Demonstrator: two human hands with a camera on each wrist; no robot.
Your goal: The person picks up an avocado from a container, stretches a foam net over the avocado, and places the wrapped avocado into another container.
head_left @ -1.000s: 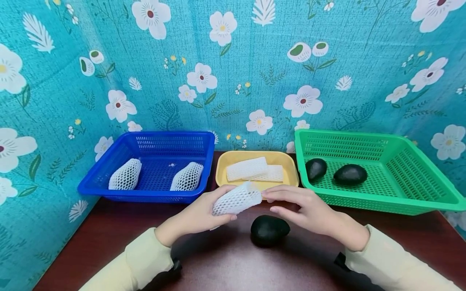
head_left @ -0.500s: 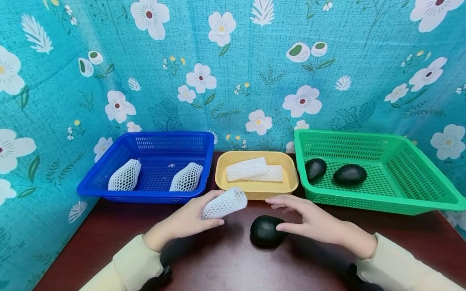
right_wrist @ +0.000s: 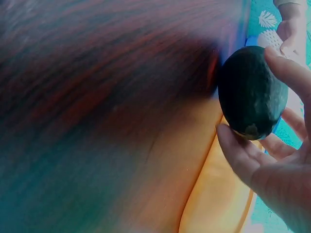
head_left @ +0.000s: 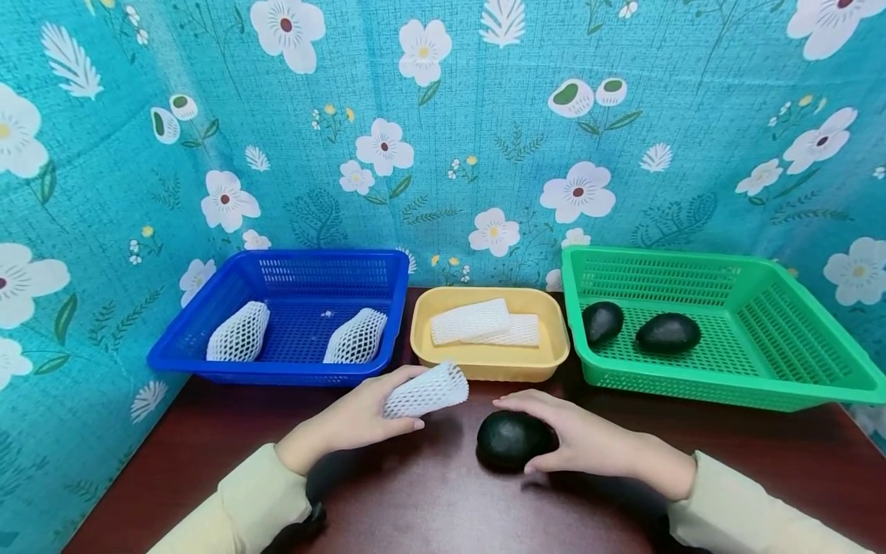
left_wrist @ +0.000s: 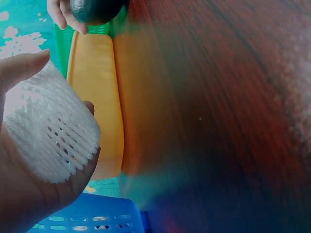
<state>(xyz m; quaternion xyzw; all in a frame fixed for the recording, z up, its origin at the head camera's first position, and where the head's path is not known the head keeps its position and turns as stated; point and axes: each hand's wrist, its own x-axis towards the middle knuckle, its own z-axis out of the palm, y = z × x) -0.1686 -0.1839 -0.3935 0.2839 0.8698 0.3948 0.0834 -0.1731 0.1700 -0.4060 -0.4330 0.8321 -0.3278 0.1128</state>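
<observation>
Avocado (head_left: 514, 440) on a dark wood-grain counter (head_left: 443, 504), between the two hands and nearer the right. The right hand (head_left: 598, 442) grips it about the narrower end, fingers over the far side and thumb on the near side; the broad end points toward the left hand (head_left: 346, 423). That hand holds a white foam net sleeve (head_left: 425, 391) between thumb and fingers, tilted slightly, with one end directed up and toward the right hand. Sleeve and avocado are near each other but apart.

The step in hand is judged to be the taking up of the avocado while the sleeve is held ready. The next move appears to call for lifting the fruit clear, spreading the sleeve's mouth, and aligning the two; the soft netting may fold or catch if met off-centre.

Beyond the hands and between them stands a yellow tray (head_left: 494, 372) with two spare foam sleeves (head_left: 469, 322), one overlapping the other. Beyond the left hand, a blue basket (head_left: 277, 375) contains two netted pieces (head_left: 238, 332), set apart. Beyond the right hand, a green basket (head_left: 699, 391) contains two bare avocados (head_left: 668, 332). A floral cloth (head_left: 457, 115) forms the background.
</observation>
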